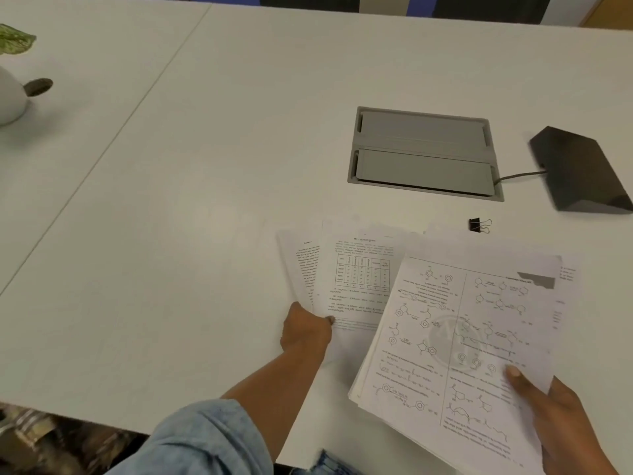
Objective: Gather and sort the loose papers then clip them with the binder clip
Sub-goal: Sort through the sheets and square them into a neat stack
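Printed white papers lie fanned on the white table (171, 200). My right hand (565, 419) grips a stack of sheets with chemistry diagrams (455, 344) by its near right corner, thumb on top. My left hand (305, 332) pinches the lower edge of a sheet with a table (359, 279), which overlaps another text sheet (301, 265) to its left. More paper edges show under the stack at the right. A black binder clip (479, 225) with silver handles lies on the table just beyond the papers, apart from both hands.
A grey cable hatch (423, 152) is set into the table behind the papers. A black wedge-shaped device (582, 169) with a cord sits at the right. A white pot (10, 97) with a leaf stands far left. The table's near edge runs below my left arm.
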The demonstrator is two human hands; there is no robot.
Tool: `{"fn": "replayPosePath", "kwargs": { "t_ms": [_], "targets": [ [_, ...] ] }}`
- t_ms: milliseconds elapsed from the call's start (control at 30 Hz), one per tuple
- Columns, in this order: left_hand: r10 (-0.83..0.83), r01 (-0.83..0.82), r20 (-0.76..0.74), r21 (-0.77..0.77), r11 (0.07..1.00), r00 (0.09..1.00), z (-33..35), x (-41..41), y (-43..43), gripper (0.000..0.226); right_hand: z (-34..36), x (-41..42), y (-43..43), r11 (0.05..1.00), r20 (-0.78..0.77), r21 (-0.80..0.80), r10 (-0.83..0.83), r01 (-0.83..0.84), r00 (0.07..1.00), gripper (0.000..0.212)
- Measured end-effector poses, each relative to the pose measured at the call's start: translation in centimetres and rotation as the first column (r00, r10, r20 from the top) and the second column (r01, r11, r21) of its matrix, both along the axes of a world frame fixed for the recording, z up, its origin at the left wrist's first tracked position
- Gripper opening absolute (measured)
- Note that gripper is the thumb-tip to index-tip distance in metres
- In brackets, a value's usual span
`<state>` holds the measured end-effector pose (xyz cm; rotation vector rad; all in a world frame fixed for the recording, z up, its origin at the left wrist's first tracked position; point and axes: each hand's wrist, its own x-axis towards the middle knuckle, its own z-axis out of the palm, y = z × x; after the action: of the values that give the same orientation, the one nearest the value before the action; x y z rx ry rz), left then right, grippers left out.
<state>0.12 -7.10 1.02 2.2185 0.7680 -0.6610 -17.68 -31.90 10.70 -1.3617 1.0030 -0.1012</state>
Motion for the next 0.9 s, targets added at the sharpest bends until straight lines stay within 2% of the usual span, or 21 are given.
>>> {"fn": "replayPosePath", "kwargs": {
  "t_ms": [100,167,267,433,567,733,800,900],
  "targets": [
    [-0.007,0.01,0.052,-0.068,0.998,0.999,-0.2,0.1,1.1,0.036,0.1,0.4,0.3,1.0,-0.029,-0.009,0.007,-0.007,1.0,0.039],
    [0.072,-0.063,0.043,-0.193,0.979,0.996,-0.7,0.2,1.9,0.029,-0.1,0.4,0.2,1.0,-0.042,-0.004,0.009,-0.009,0.999,0.037],
    [0.187,-0.168,0.011,-0.385,0.907,0.982,-0.4,0.1,3.3,0.006,0.2,0.3,0.0,1.0,-0.048,-0.006,0.025,-0.025,0.999,0.029],
    [0.208,-0.127,0.12,-0.477,0.87,0.971,1.9,0.1,6.3,0.011,1.0,-0.1,-0.7,0.998,-0.037,-0.017,0.055,-0.056,0.998,0.014],
    [0.201,-0.114,0.161,-0.433,0.894,0.966,2.6,0.1,8.7,0.017,0.7,-0.5,-1.0,0.998,-0.028,-0.026,0.063,-0.064,0.998,0.021],
    [0.269,-0.148,0.176,-0.504,0.851,0.947,4.2,-0.2,10.4,0.017,0.1,-0.7,-1.1,0.997,-0.026,-0.006,0.078,-0.078,0.997,0.02],
    [0.273,-0.137,0.181,-0.538,0.832,0.945,5.1,-0.3,10.8,0.018,0.1,-0.7,-0.8,0.996,-0.017,0.006,0.09,-0.09,0.996,0.019],
    [0.237,-0.08,0.197,-0.586,0.806,0.951,6.9,-0.7,10.9,0.021,-0.1,-0.3,-0.3,0.994,-0.001,0.021,0.106,-0.106,0.994,0.027]
  ]
}}
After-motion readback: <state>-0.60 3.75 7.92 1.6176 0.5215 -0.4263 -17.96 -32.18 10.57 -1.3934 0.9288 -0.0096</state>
